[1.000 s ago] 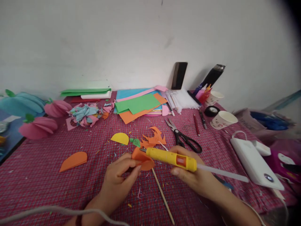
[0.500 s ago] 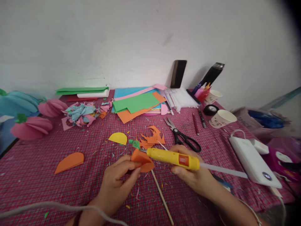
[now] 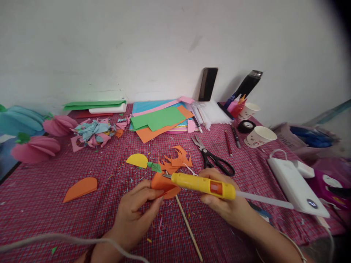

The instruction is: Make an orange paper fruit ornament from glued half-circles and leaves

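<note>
Folded orange paper (image 3: 161,183) is pinched between the thumb and fingers of my left hand (image 3: 138,208). My right hand (image 3: 223,201) is wrapped round a yellow glue gun (image 3: 204,185), a clear glue stick (image 3: 264,200) poking out of its back. Its metal nozzle meets the upper part of the orange paper; whether glue is coming out I cannot tell. A thin wooden stick (image 3: 188,228) runs from under the paper towards the front edge. Just beyond lie a green paper leaf (image 3: 155,167), jagged orange scraps (image 3: 178,159) and a yellow half-circle (image 3: 137,160).
Black-handled scissors (image 3: 215,159) lie beyond my right hand. A folded orange half-circle (image 3: 80,190) is at the left, near pink paper pumpkins (image 3: 35,149). Paper sheets (image 3: 161,118) are stacked at the back. A white power bank (image 3: 298,188) rests at the right; a cable (image 3: 68,239) crosses the front.
The glue gun has shifted very slightly right and its nozzle stays at the paper. The orange paper has tilted a little in my left hand, and the view has moved marginally.
</note>
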Tool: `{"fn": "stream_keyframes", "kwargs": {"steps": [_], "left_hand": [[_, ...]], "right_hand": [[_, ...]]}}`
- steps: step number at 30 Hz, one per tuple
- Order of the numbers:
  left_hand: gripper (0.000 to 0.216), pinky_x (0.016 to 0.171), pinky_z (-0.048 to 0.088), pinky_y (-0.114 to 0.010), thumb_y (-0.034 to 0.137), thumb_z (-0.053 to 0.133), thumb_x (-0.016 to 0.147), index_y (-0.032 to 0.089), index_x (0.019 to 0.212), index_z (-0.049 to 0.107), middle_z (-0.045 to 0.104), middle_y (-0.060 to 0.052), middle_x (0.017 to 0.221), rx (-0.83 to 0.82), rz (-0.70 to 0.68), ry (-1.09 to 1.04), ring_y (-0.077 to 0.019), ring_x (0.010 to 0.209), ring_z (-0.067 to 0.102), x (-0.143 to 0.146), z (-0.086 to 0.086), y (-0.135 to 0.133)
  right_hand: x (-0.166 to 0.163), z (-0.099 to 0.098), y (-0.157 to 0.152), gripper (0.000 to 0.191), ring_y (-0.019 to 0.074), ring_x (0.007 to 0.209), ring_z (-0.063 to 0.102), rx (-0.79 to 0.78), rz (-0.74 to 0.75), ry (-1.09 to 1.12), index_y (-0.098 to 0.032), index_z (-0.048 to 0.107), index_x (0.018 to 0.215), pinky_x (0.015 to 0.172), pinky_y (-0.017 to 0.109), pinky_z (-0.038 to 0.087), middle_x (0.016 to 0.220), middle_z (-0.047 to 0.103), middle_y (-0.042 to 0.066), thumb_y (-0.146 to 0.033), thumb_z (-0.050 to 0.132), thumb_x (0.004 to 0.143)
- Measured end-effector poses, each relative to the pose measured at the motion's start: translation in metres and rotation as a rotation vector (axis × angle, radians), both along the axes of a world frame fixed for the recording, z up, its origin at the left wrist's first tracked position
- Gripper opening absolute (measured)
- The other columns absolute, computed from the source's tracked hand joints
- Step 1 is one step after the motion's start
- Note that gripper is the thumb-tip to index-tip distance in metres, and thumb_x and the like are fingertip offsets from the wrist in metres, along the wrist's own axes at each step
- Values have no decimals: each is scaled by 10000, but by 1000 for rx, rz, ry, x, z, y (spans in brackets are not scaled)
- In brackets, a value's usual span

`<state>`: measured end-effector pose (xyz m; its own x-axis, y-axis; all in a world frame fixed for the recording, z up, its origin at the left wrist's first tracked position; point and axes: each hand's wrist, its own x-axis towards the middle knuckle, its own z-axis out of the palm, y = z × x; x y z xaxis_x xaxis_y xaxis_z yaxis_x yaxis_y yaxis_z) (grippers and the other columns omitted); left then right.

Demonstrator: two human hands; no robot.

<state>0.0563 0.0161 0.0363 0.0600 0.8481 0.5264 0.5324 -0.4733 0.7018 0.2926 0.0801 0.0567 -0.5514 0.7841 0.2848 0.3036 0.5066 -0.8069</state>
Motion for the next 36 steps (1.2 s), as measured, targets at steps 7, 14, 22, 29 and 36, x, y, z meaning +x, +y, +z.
{"fn": "stream_keyframes", "kwargs": {"steps": [7, 14, 22, 29, 36], "left_hand": [[138, 524, 513, -206, 74, 607, 819, 186, 808, 687, 679, -20, 726, 23, 25, 16, -126, 640, 658, -2, -3, 0], [160, 589, 541, -206, 60, 604, 817, 202, 820, 677, 688, -11, 778, 10, 24, -2, -124, 706, 676, -2, -2, 0], [154, 609, 557, -233, 79, 620, 822, 219, 839, 683, 702, -20, 819, -13, 42, -40, -149, 760, 688, -4, -3, -2], [198, 584, 554, -225, 82, 620, 829, 259, 891, 685, 694, -8, 836, -16, 86, -73, -148, 773, 685, -4, -7, -5], [206, 618, 555, -213, 95, 628, 836, 279, 901, 693, 696, 15, 871, -20, 118, -90, -132, 802, 680, -7, -8, -6]], "right_hand": [[-1, 2, 1, 400, 162, 652, 521, 17, -17, -4, -197, 589, 840, 605, 314, 384, 743, 622, 23, -589, 534, 895], [1, -1, 0, 394, 161, 672, 521, 9, -8, -2, -203, 588, 860, 615, 309, 374, 754, 611, 13, -596, 558, 881], [1, 0, 1, 441, 159, 640, 519, 31, -14, -5, -201, 584, 828, 618, 323, 370, 724, 613, 11, -636, 525, 879], [0, 1, 2, 492, 163, 632, 519, 36, -24, -11, -196, 581, 822, 591, 314, 356, 717, 620, 21, -678, 498, 869], [1, -1, 2, 527, 167, 635, 517, 28, -36, -28, -193, 589, 806, 592, 317, 362, 707, 619, 26, -706, 480, 858]]}}
